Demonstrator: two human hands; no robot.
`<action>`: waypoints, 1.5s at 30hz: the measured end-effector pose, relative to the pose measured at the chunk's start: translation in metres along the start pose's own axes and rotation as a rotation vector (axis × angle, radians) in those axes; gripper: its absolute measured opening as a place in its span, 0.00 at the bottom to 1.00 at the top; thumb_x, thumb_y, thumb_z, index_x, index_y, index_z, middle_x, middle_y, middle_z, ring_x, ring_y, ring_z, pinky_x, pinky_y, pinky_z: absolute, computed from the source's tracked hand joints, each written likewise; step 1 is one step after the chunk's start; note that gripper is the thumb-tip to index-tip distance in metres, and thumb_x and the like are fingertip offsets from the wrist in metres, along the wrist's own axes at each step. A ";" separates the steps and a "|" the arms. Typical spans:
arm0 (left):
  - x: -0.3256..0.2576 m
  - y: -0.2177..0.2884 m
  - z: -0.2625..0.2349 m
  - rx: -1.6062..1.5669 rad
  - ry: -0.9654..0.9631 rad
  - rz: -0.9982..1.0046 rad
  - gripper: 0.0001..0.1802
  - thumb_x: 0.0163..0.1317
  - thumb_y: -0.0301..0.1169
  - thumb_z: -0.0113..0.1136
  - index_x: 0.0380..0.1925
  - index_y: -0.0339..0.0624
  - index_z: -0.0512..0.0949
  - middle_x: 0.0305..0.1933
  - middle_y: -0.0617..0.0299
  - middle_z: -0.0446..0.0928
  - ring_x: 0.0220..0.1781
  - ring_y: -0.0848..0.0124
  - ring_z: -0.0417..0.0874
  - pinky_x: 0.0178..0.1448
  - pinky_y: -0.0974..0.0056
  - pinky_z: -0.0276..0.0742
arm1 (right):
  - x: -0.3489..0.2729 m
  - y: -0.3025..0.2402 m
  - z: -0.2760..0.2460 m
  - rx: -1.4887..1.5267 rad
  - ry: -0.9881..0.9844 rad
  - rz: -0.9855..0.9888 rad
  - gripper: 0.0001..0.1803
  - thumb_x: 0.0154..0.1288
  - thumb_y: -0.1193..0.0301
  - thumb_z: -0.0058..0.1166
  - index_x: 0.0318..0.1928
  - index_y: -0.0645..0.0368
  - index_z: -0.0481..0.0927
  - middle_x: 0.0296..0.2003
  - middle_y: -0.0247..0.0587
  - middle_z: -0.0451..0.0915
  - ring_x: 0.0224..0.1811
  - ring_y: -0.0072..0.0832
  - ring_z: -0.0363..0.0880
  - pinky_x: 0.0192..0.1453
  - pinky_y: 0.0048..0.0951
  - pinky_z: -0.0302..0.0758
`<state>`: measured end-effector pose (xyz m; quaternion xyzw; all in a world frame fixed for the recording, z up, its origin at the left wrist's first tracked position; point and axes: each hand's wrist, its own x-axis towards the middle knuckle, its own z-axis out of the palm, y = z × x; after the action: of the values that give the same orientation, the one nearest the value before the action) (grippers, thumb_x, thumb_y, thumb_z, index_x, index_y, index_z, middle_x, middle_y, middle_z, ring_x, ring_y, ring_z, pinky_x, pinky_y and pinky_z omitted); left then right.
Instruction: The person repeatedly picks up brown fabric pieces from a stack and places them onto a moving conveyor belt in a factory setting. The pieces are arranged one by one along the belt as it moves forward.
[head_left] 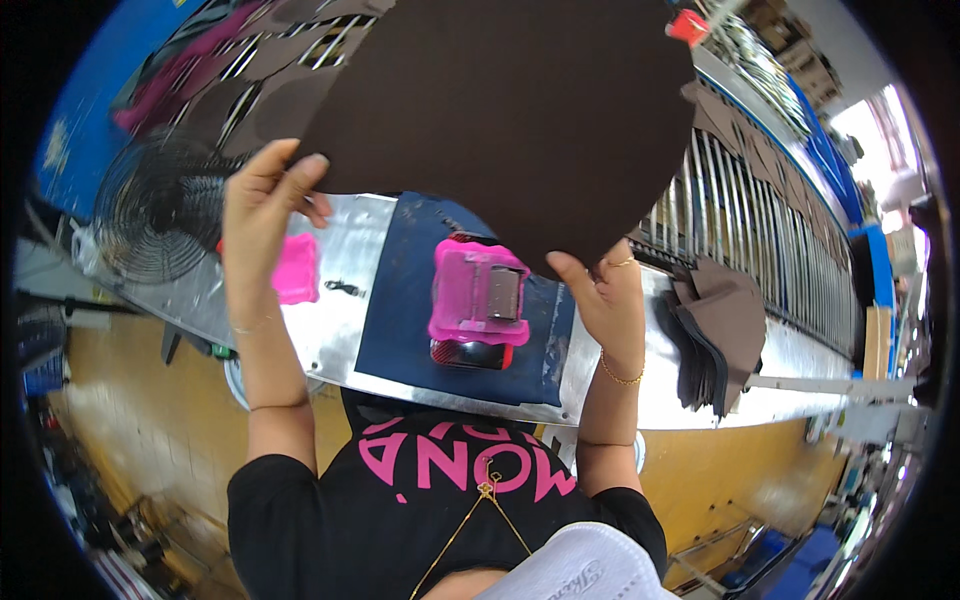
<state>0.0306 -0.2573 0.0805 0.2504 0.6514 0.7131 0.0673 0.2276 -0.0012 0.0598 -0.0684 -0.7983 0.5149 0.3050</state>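
Brown sheet (510, 110) spreads away from you, pinched at its left corner by your left hand (262, 195) and at its near edge by your right hand (607, 300), which grips closer to your body. Its far end leaves the view, hiding its long axis. Below, between your hands, a pink pad (453, 290) lies over a blue mat (400, 350); right of them, brown pieces (735, 330) lie stacked on the surface (335, 340).

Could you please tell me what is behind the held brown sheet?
A blue mat and metal bars show past the brown sheet's edges; what lies directly behind it is covered.
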 end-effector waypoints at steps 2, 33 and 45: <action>-0.010 0.013 -0.028 0.095 0.058 0.027 0.08 0.61 0.24 0.61 0.39 0.33 0.79 0.26 0.63 0.78 0.23 0.78 0.79 0.24 0.74 0.74 | 0.002 -0.002 0.012 -0.076 -0.147 0.044 0.12 0.58 0.74 0.62 0.42 0.64 0.79 0.32 0.48 0.84 0.31 0.36 0.84 0.35 0.26 0.75; -0.006 -0.002 0.171 0.558 -0.942 0.556 0.35 0.48 0.40 0.70 0.58 0.49 0.71 0.48 0.53 0.68 0.39 0.57 0.79 0.39 0.56 0.77 | -0.136 -0.031 -0.204 -0.508 0.598 0.199 0.06 0.63 0.75 0.58 0.36 0.66 0.79 0.25 0.30 0.77 0.25 0.18 0.67 0.29 0.21 0.65; 0.050 -0.009 0.241 0.398 -1.016 0.213 0.15 0.59 0.36 0.62 0.41 0.37 0.80 0.22 0.52 0.78 0.22 0.62 0.82 0.29 0.62 0.78 | -0.019 -0.105 -0.199 -1.360 0.051 -0.081 0.08 0.62 0.74 0.55 0.42 0.59 0.81 0.31 0.40 0.82 0.35 0.32 0.76 0.58 0.34 0.60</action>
<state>0.0921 -0.0192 0.0912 0.6351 0.6303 0.3687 0.2519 0.3755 0.0980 0.1987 -0.2272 -0.9388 -0.1149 0.2320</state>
